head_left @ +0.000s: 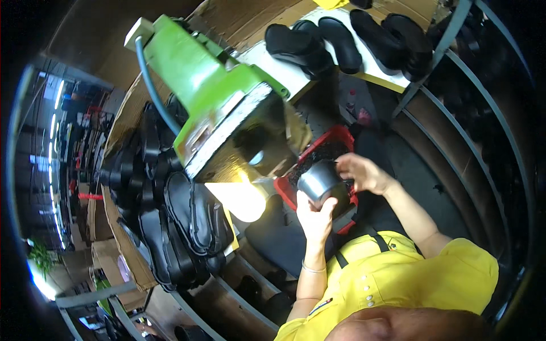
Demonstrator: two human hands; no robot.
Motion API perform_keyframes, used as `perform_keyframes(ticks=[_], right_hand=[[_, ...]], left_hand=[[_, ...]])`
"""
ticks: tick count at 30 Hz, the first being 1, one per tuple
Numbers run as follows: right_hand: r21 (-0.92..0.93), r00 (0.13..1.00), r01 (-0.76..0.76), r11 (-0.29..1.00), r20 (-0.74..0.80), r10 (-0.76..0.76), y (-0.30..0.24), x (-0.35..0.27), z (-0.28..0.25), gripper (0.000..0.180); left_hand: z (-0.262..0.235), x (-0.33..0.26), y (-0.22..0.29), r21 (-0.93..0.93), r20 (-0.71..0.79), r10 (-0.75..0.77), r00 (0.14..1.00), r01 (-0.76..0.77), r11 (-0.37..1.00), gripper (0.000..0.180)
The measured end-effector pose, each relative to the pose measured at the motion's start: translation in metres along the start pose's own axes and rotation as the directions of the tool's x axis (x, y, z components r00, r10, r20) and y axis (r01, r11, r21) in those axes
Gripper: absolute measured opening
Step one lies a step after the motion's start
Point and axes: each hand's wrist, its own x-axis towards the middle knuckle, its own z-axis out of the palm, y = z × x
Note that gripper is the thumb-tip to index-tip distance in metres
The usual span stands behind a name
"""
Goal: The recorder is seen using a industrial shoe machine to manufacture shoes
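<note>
Factory floor, black shoe soles (187, 221) stacked beside a green machine (216, 108): I clamp my left hand (314, 219) and right hand (364, 173) on a smooth, stiff-looking grey shoe part (319, 183) before the machine.

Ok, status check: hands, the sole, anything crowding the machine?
Left hand and right hand both gripping the dark shoe sole. Held over the red bin, beside the green machine. Lamp lit close by; nothing between.

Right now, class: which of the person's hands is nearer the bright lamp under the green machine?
Left. The left hand is beside the lamp; the right hand lies beyond the shiny black piece both hold.
</note>
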Motion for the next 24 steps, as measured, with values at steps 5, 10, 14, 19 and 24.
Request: perform_keyframes(ticks=[5, 10, 14, 19, 24], right_hand=[[-0.192, 0.95, -0.313, 0.93, -0.055, 0.308, 0.106, -0.02, -0.011, 0.06], [0.174, 0.962, -0.233, 0.957, -0.102, 0.253, 0.125, -0.035, -0.024, 0.054], [0.343, 0.969, 0.016, 0.939, -0.237, 0.07, 0.102, -0.058, -0.043, 0.05], [0.118, 0.753, 0.245, 0.962, -0.648, -0.112, 0.026, -0.044, -0.039, 0.046], [-0.22, 0.757, 0.235, 0.947, -0.569, -0.321, -0.055, -0.006, -0.019, 0.037]], left_hand=[[0.0, 0.037, 0.007, 0.278, 0.057, 0.11, 0.992, -0.122, 0.953, 0.034], [-0.003, 0.037, 0.006, 0.188, 0.034, 0.102, 0.994, -0.106, 0.976, 0.032], [0.003, 0.028, 0.02, -0.042, 0.017, 0.08, 0.997, -0.08, 0.996, 0.042], [-0.002, 0.03, 0.023, 0.073, -0.01, 0.09, 0.996, -0.089, 0.993, 0.044], [-0.012, 0.035, 0.023, 0.188, -0.019, 0.164, 0.986, -0.157, 0.969, 0.046]])
